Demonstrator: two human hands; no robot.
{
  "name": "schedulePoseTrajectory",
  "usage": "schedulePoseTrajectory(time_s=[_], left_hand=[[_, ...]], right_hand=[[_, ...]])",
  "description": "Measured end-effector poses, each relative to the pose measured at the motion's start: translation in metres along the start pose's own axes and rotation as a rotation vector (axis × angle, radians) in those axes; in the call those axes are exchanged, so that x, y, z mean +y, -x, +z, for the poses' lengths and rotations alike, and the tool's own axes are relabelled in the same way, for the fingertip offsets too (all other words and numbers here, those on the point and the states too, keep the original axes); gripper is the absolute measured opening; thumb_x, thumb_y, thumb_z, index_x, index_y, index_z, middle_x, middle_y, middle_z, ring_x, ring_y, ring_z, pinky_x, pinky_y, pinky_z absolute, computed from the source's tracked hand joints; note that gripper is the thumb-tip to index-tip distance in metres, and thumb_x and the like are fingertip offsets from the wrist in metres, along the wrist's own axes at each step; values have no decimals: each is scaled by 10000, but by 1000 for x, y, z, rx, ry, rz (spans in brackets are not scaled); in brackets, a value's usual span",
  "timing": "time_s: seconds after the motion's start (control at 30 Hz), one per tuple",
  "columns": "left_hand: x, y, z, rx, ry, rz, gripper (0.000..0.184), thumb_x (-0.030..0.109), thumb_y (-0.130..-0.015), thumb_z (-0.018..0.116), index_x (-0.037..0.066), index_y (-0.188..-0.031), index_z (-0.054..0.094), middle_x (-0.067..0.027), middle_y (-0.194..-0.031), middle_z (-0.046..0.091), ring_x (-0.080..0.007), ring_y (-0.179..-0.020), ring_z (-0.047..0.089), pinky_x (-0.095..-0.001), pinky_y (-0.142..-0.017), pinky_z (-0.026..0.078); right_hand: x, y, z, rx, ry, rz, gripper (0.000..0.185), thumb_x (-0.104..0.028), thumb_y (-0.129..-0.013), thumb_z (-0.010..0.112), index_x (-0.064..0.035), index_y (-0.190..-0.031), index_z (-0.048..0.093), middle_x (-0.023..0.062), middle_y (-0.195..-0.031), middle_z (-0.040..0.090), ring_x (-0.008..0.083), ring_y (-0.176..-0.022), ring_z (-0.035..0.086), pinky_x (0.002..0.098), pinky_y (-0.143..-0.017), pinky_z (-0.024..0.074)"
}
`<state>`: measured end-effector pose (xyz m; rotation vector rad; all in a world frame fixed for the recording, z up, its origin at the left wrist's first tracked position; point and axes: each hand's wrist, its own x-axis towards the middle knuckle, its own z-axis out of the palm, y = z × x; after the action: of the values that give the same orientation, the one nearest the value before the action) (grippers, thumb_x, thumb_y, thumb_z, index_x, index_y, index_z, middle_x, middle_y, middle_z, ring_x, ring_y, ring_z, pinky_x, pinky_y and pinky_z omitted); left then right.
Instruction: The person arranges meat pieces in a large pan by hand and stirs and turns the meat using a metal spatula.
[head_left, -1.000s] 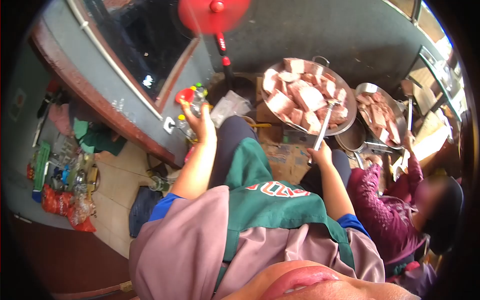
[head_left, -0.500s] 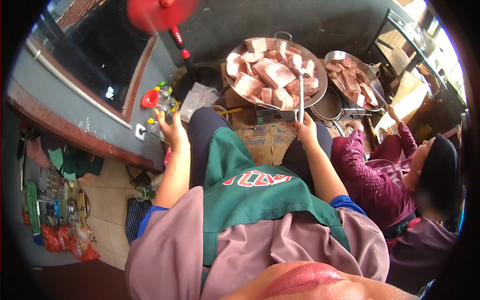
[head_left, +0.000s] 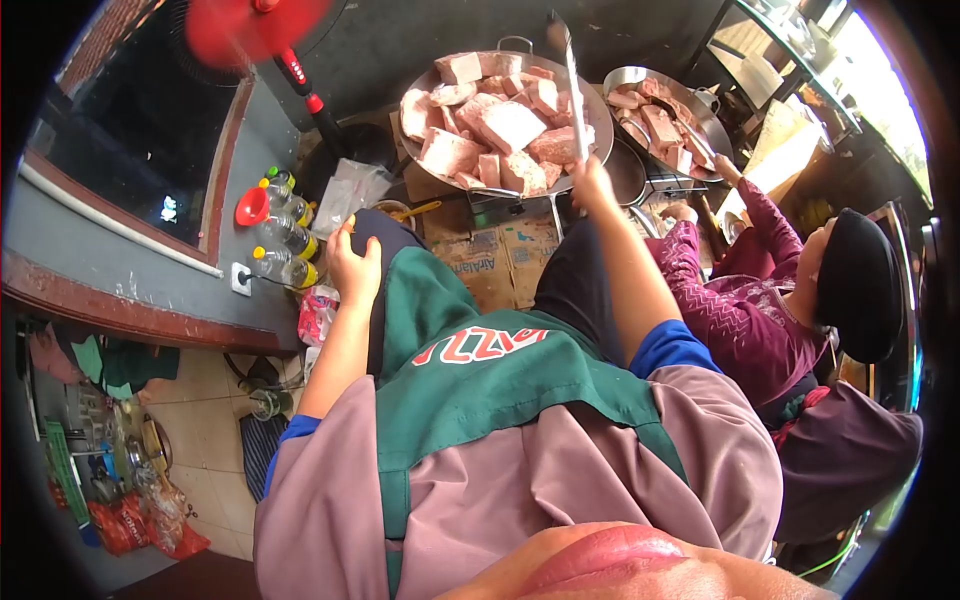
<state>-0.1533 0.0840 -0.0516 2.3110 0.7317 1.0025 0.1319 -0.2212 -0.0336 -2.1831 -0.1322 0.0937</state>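
Observation:
My right hand (head_left: 592, 186) is closed around the handle of a long metal spatula (head_left: 578, 105). The spatula slants up across the right side of a wide pan (head_left: 408, 150), and its blurred tip shows beyond the far rim, against the dark wall. Large pale-pink meat-like chunks (head_left: 510, 126) are heaped in this pan. My left hand (head_left: 356, 262) lies on my left knee, fingers apart, holding nothing.
Right of me, a person in a maroon top (head_left: 745, 270) works at a second pan (head_left: 712, 125) of chunks. Several bottles (head_left: 290, 240) and a red funnel (head_left: 252, 207) stand by the left wall. A red fan (head_left: 255, 30) spins behind them. Cardboard (head_left: 490, 262) covers the floor.
My right hand has lifted the spatula up off the chunks, its tip swinging beyond the far rim. My left hand has come down onto my knee. The view has shifted to the right.

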Motion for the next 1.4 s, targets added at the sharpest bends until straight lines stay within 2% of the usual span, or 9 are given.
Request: schedulePoseTrajectory(time_s=[0.1, 0.23, 0.37, 0.63, 0.77, 0.93, 1.17, 1.27, 1.4], left_hand=[[1, 0, 0, -21, -62, 77, 431, 145, -732, 668, 22, -1140, 607, -159, -1147, 573, -335, -1099, 534, -424, -966, 411], [5, -5, -1, -10, -91, 117, 405, 139, -732, 664, 26, -1119, 618, -152, -1149, 572, -330, -1106, 528, -425, -967, 409], [4, -7, -1, -36, -93, 107, 393, 141, -735, 664, 26, -1109, 620, -141, -1136, 574, -323, -1108, 524, -425, -968, 407], [7, -15, 7, -49, -148, 78, 368, 176, -746, 659, 67, -1096, 631, -99, -1139, 569, -302, -1114, 520, -427, -946, 415], [7, -16, 6, -48, -143, 115, 367, 176, -742, 659, 72, -1093, 631, -100, -1137, 566, -299, -1113, 520, -432, -946, 413], [3, -17, 4, -42, -126, 113, 349, 164, -743, 657, 68, -1077, 631, -100, -1130, 565, -298, -1106, 521, -429, -947, 411], [0, -18, 5, -37, -136, 117, 328, 165, -739, 660, 70, -1053, 643, -97, -1133, 567, -297, -1110, 517, -431, -943, 410], [0, -15, 4, -45, -119, 126, 315, 166, -739, 661, 77, -1041, 649, -95, -1132, 568, -300, -1112, 516, -435, -945, 405], [-1, -17, 1, -50, -130, 123, 309, 162, -739, 662, 80, -1037, 651, -94, -1137, 566, -301, -1114, 513, -435, -948, 400]], right_hand=[[18, 24, 28, -251, -475, 447, 286, -317, -994, 420, -43, -992, 501, 45, -629, 494, 162, -412, 451, 308, -355, 384], [12, 22, 21, -195, -287, 313, 281, -330, -989, 451, -65, -1037, 529, 14, -593, 452, 133, -422, 436, 302, -357, 386], [-9, 20, -15, 196, 161, -220, 312, -295, -965, 464, 1, -1012, 551, 269, -899, 645, 453, -855, 616, 476, -767, 484], [32, -6, 6, -84, 461, 102, 403, -394, -977, 434, 4, -1026, 482, 272, -852, 645, 398, -687, 662, 497, -591, 515], [-5, -3, -22, -347, -266, 387, 354, -373, -993, 426, -39, -1083, 504, 0, -608, 411, 91, -403, 364, 269, -357, 333], [-5, 2, -17, 48, 165, -204, 355, -337, -952, 498, 7, -1039, 489, 282, -780, 621, 461, -707, 604, 501, -661, 487], [87, -40, 52, 71, 519, -169, 367, -378, -957, 486, -17, -1016, 498, 250, -790, 636, 430, -688, 636, 502, -614, 509], [7, -34, 6, -332, -311, 401, 362, -438, -973, 459, -87, -1009, 539, -14, -591, 370, 92, -429, 352, 265, -373, 322], [-32, 0, -19, -153, -164, 145, 319, -344, -982, 457, -32, -931, 498, 101, -618, 530, 242, -451, 528, 397, -423, 445]])
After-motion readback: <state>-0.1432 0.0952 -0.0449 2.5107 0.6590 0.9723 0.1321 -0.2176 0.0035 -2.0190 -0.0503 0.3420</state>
